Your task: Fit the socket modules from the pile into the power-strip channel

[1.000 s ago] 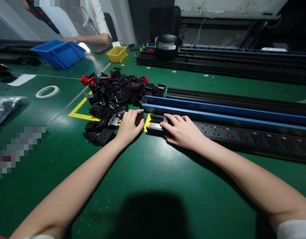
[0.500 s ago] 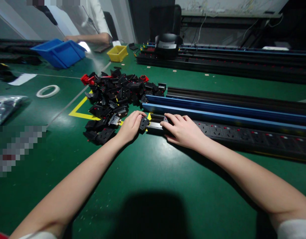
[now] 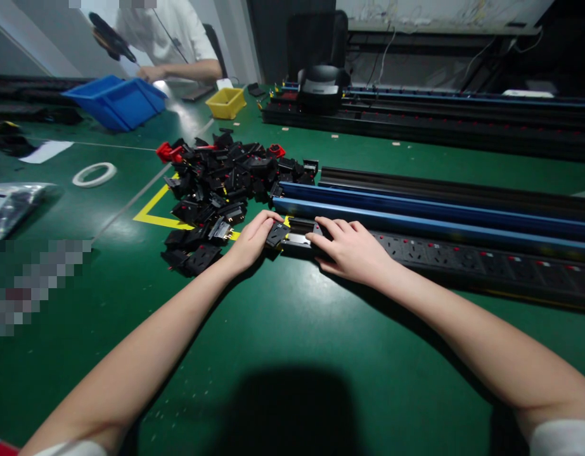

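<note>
My left hand (image 3: 253,242) pinches a black socket module (image 3: 277,235) at the left end of a long power strip (image 3: 437,254). The module sits slightly tilted at the mouth of the strip's metal channel (image 3: 299,239). My right hand (image 3: 353,251) grips the strip a little further right, its fingers over a socket module near the channel's open part and its thumb at the front side. To the right of that hand, a row of socket modules with small red switches fills the strip. Beside my left hand lies a heap of loose socket modules (image 3: 235,166), partly red.
Blue rails (image 3: 416,218) and a black rail (image 3: 368,178) lie behind the strip. Further back are a yellow bin (image 3: 225,103), a blue bin (image 3: 114,104) and more long strips (image 3: 416,123). A roll of white tape (image 3: 94,175) lies left. Across the table a person holds a dark tool.
The socket module in my left hand has shifted slightly right, closer to the channel. My right hand stays in place. The person opposite has moved the dark tool.
</note>
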`<state>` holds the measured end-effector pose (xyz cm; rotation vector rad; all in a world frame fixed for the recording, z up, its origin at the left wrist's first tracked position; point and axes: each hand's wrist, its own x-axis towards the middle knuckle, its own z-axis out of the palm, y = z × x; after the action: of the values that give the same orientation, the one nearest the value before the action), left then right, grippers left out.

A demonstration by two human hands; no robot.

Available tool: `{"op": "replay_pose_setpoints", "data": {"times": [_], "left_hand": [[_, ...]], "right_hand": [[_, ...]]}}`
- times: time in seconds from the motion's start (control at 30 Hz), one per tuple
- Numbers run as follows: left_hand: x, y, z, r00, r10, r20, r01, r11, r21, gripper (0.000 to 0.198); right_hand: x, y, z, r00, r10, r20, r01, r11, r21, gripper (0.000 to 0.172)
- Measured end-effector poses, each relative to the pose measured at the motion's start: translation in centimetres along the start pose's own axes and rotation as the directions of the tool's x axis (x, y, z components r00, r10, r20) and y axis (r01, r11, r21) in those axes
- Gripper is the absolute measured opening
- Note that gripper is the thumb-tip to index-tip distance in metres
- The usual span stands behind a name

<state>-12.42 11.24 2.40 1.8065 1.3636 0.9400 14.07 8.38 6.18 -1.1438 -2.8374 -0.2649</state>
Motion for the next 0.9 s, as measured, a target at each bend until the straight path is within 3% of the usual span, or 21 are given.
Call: {"op": "replay_pose_setpoints", "data": {"times": [0.23,0.47,0.7,0.9], "left_hand": [[0.1,0.0,0.8,0.999,-0.025,-0.040,0.021,0.996,-0.086,0.038],[0.2,-0.2,1.2,0.997,0.007,-0.079,-0.012,0.998,-0.064,0.040],[0.3,-0.7,1.9,0.989,-0.033,-0.143,0.013,0.990,-0.137,0.038],[0.1,-0.4,2.1,0.985,-0.014,-0.173,0.001,0.997,-0.076,0.039]], "right_hand": [[0.1,0.0,-0.2,1.000,0.007,0.025,-0.007,1.000,0.000,0.045],[0.1,0.1,0.0,1.000,-0.004,0.004,0.005,1.000,-0.021,0.067],[0.1,0.1,0.1,1.000,0.004,-0.002,-0.004,1.000,-0.017,0.070],[0.1,0.1,0.1,1.000,0.025,-0.017,-0.025,0.999,0.028,0.074]]}}
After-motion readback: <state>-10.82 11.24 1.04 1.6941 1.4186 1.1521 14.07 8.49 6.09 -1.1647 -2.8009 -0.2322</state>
